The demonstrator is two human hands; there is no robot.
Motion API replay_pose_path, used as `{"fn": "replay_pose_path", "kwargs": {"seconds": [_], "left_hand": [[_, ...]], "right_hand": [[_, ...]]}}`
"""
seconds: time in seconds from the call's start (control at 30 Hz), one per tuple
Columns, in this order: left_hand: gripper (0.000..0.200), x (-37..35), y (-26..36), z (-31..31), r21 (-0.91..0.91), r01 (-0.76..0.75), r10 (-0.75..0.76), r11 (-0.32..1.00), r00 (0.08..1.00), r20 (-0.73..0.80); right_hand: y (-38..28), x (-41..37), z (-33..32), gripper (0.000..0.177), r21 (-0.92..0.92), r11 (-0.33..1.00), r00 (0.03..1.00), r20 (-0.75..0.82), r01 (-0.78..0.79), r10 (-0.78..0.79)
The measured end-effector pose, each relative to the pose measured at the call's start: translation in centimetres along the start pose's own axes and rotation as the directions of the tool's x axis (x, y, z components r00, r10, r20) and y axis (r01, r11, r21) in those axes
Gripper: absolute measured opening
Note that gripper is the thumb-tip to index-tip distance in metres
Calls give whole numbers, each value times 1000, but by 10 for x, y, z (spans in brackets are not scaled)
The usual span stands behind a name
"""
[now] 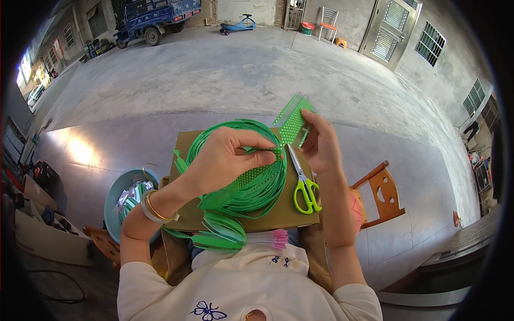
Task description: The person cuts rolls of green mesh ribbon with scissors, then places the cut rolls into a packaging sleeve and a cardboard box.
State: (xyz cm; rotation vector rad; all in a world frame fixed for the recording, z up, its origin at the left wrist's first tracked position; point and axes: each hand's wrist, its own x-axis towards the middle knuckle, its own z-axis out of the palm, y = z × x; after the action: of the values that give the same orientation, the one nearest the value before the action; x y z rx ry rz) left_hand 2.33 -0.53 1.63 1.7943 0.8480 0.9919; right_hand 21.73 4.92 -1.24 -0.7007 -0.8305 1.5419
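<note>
My left hand pinches the end of a green dotted strip between thumb and forefinger, above a large coil of green ribbon. To its right, my right hand holds a flat green piece of film with white dots and clear edges, raised beyond the coil. Scissors with lime-green handles lie on the cardboard box, just below my right hand, blades pointing away. Loose loops of green strip hang over the box's near edge, beside a bundle of pink-tipped clear strips on my lap.
A light-blue tub with small silver and green packets stands at my left. A wooden chair is at the right, close to the box. Farther off are a blue three-wheeled truck, a child's ride-on and a chair.
</note>
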Motion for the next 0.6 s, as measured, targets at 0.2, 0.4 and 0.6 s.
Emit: {"fn": "replay_pose_path", "kwargs": {"seconds": [0.2,0.4,0.6], "left_hand": [[18,7,4,-9,46,-252,254,967,967,-37],[20,10,15,-12,-14,-7,7,1000,1000,20],[18,13,10,-11,-71,-38,32,997,995,-90]], "right_hand": [[38,-21,9,13,161,834,832,295,-528,470],[67,-28,-2,27,-89,902,746,531,-423,402],[78,-21,11,43,188,965,887,392,181,-243]]}}
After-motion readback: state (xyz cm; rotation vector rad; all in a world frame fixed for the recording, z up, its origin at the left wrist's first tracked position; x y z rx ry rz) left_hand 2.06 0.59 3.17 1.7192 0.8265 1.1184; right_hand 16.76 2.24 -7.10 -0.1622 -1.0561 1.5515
